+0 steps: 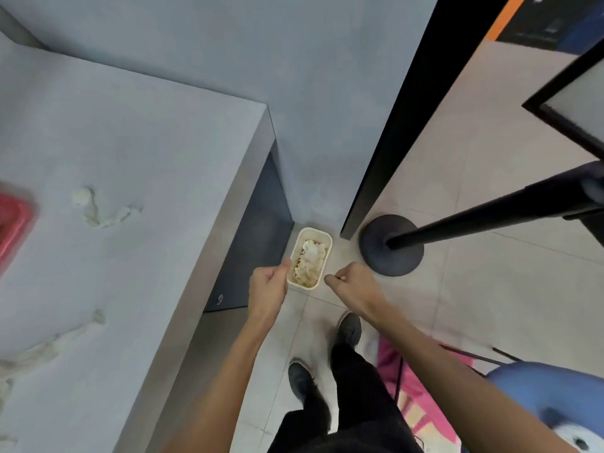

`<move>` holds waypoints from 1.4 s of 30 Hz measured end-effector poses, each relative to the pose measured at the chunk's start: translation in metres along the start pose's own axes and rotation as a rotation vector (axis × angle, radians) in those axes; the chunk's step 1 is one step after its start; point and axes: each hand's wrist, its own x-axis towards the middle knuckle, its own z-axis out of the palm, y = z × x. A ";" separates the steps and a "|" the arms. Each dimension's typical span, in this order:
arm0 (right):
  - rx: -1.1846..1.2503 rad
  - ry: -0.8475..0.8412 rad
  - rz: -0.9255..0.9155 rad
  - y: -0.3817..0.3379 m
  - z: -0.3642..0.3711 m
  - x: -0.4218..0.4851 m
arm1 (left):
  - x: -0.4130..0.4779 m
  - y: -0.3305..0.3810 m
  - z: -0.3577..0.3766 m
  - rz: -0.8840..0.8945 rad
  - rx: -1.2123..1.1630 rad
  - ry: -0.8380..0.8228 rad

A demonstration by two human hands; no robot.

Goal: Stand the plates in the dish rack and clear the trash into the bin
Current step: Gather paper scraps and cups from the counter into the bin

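Note:
A small cream bin stands on the floor tiles by the table's corner, with crumpled white paper inside. My left hand hovers at the bin's left rim, fingers curled under and thumb pointing at the rim; nothing shows in it. My right hand hangs just right of the bin, fingers curled with the tips together, and nothing is visible in it. Crumpled tissues lie on the grey table, and more tissue scraps lie nearer the left edge. No plates or dish rack are in view.
A blurred red object sits at the table's left edge. A black post with a round base stands right of the bin. A blue seat and a pink mat lie at the lower right. My shoes stand behind the bin.

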 end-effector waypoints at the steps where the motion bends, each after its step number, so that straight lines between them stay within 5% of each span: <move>1: -0.006 0.002 0.026 0.006 0.009 -0.001 | 0.002 -0.009 0.000 0.001 0.000 -0.004; 7: 0.034 0.046 0.161 0.043 0.063 0.010 | 0.022 -0.060 0.002 0.042 0.068 -0.080; 13: 0.038 0.038 0.105 0.077 0.092 0.043 | 0.066 -0.111 0.020 0.039 0.152 -0.163; 24: -0.062 -0.137 0.201 0.167 0.150 0.225 | 0.223 -0.240 0.086 -0.061 0.117 -0.216; 36: -0.406 -0.163 -0.155 0.256 0.219 0.395 | 0.346 -0.380 0.152 -0.111 0.352 -0.237; 42: -0.585 -0.165 -0.226 0.263 0.222 0.423 | 0.356 -0.401 0.159 -0.297 0.158 -0.308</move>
